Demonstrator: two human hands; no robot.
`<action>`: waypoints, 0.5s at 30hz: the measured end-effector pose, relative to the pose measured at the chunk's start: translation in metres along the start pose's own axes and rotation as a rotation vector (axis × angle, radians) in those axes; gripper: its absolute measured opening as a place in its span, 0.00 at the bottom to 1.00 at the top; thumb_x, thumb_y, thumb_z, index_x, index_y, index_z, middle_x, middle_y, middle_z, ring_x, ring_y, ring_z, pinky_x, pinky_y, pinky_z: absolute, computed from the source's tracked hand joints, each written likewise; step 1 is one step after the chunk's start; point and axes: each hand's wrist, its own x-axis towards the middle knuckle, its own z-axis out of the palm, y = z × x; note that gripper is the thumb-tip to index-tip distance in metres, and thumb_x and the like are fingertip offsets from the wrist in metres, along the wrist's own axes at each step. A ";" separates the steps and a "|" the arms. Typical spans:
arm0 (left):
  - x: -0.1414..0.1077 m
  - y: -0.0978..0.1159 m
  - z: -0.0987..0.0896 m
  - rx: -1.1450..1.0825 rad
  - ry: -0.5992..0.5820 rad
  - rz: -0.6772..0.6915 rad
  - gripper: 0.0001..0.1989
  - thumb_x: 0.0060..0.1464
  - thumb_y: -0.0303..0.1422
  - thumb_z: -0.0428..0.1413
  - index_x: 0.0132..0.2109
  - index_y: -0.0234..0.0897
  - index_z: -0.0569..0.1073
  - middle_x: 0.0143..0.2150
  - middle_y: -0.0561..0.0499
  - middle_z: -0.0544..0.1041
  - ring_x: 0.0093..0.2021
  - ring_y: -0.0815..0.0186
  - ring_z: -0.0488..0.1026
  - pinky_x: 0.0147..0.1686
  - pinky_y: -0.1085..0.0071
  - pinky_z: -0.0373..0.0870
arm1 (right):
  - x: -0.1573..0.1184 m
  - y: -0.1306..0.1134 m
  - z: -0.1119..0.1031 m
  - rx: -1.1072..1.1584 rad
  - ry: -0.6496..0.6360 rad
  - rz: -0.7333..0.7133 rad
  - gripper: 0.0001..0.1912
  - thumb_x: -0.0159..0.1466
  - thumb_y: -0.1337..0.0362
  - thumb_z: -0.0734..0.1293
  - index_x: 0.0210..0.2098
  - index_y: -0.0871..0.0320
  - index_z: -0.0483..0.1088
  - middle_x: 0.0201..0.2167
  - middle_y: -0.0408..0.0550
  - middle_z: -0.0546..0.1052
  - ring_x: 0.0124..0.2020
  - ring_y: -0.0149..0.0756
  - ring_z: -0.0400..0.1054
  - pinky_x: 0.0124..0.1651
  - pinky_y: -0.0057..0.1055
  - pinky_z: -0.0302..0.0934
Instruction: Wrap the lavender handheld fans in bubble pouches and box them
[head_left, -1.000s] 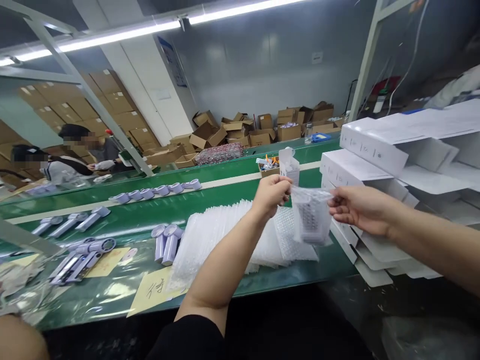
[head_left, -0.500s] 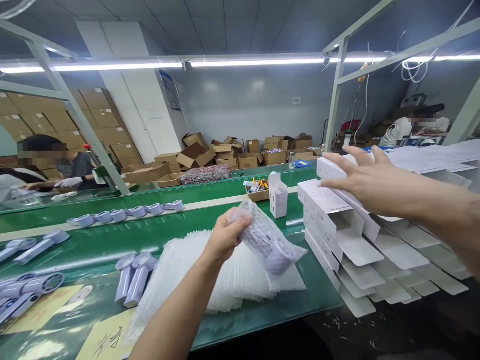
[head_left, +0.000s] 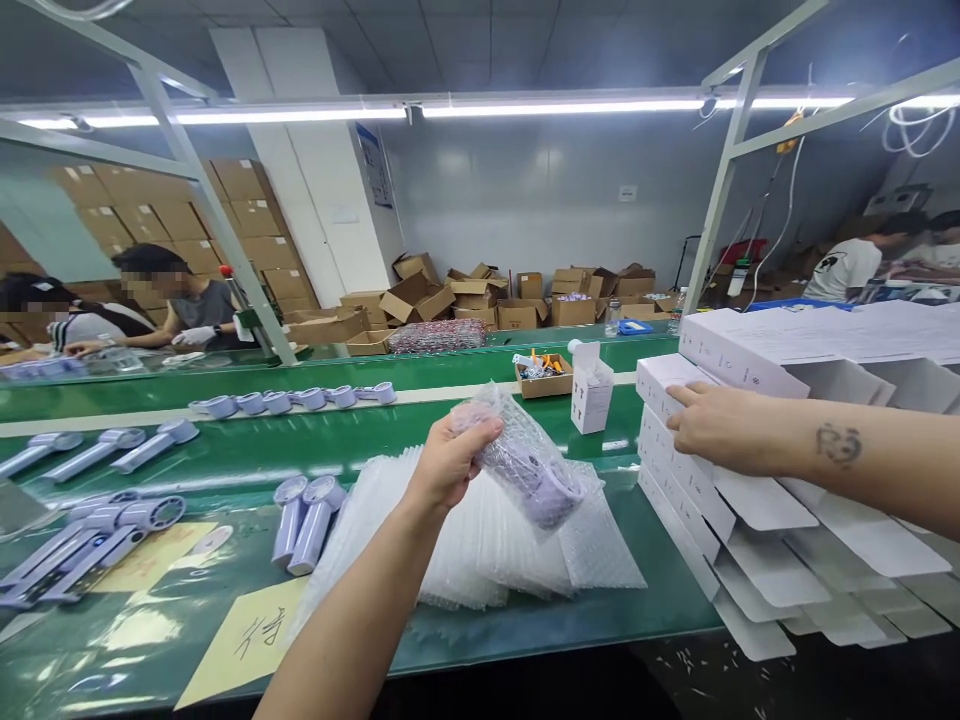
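The left hand (head_left: 450,455) is gripping 1 end of a fan (head_left: 559,490) inside a clear bubble bag (head_left: 517,455), with the thumb lying across the top. The fan is hanging above the counter (head_left: 607,610), its long axis running from about 10 o'clock at the hand to 4 o'clock, where its ring head is showing. Beneath it, a spread of flat bags (head_left: 480,560) is covering the counter.

From the fan, the stacked boxes (head_left: 772,500) are sitting at 3 o'clock, well apart from it; their flapped ends are facing roughly 4 to 5 o'clock. The right hand (head_left: 712,430) is the nearer 1 to them: its fingers are pointing toward 9 to 10 o'clock and touching the stack near its left edge. Its thumb is not showing clearly, so whether it is gripping a box is impossible to tell.
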 end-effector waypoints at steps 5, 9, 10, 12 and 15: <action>0.017 0.019 -0.027 -0.050 0.150 0.090 0.14 0.36 0.34 0.64 0.30 0.32 0.70 0.21 0.57 0.68 0.15 0.78 0.57 0.08 0.82 0.46 | 0.078 -0.017 -0.037 -0.207 -0.368 -0.301 0.11 0.52 0.74 0.62 0.18 0.54 0.64 0.22 0.45 0.71 0.33 0.37 0.65 0.42 0.37 0.56; 0.044 0.036 -0.044 -0.210 0.364 0.220 0.13 0.35 0.32 0.63 0.29 0.34 0.69 0.21 0.59 0.66 0.15 0.78 0.59 0.08 0.81 0.46 | 0.162 -0.032 -0.036 -0.183 -0.227 0.037 0.17 0.53 0.76 0.62 0.42 0.59 0.68 0.32 0.53 0.74 0.37 0.45 0.67 0.39 0.40 0.57; 0.051 0.039 -0.048 -0.257 0.419 0.240 0.13 0.35 0.31 0.63 0.30 0.35 0.68 0.21 0.59 0.66 0.16 0.77 0.60 0.08 0.82 0.46 | 0.179 -0.037 -0.025 -0.099 -0.172 0.137 0.23 0.53 0.76 0.62 0.48 0.60 0.64 0.36 0.56 0.74 0.38 0.47 0.67 0.39 0.41 0.58; 0.067 0.041 -0.055 -0.336 0.506 0.251 0.13 0.35 0.30 0.63 0.30 0.35 0.68 0.23 0.59 0.67 0.17 0.78 0.61 0.09 0.82 0.47 | 0.205 -0.045 0.010 0.079 -0.082 0.267 0.31 0.53 0.77 0.62 0.56 0.62 0.54 0.42 0.62 0.73 0.41 0.51 0.68 0.40 0.42 0.58; 0.092 0.036 -0.058 -0.377 0.565 0.206 0.13 0.36 0.30 0.62 0.32 0.35 0.68 0.26 0.57 0.69 0.19 0.77 0.63 0.11 0.83 0.47 | 0.225 -0.057 0.080 0.223 -0.043 0.310 0.33 0.54 0.77 0.61 0.58 0.65 0.48 0.45 0.67 0.72 0.42 0.50 0.69 0.41 0.40 0.59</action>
